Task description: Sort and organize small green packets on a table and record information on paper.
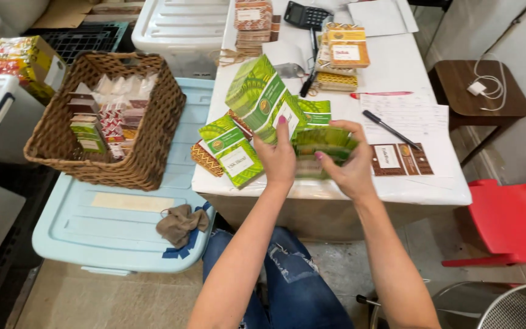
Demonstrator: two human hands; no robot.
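My left hand [277, 159] holds up a green patterned flat carton [257, 97] with a white label, tilted above the white table [397, 183]. My right hand [348, 161] grips a stack of the same green cartons [324, 143] just to its right. More green cartons [232, 149] lie on the table by my left hand, on top of a brown patterned one [205, 159]. A brown carton [400, 159] lies flat to the right of my right hand.
A wicker basket [153, 152] full of small packets stands on a light blue bin lid [111, 231] at left, with a brown rag [181, 222]. Pens [391, 129], papers, a calculator [307, 14] and orange boxes [347, 45] lie farther back. A red stool [512, 219] is at right.
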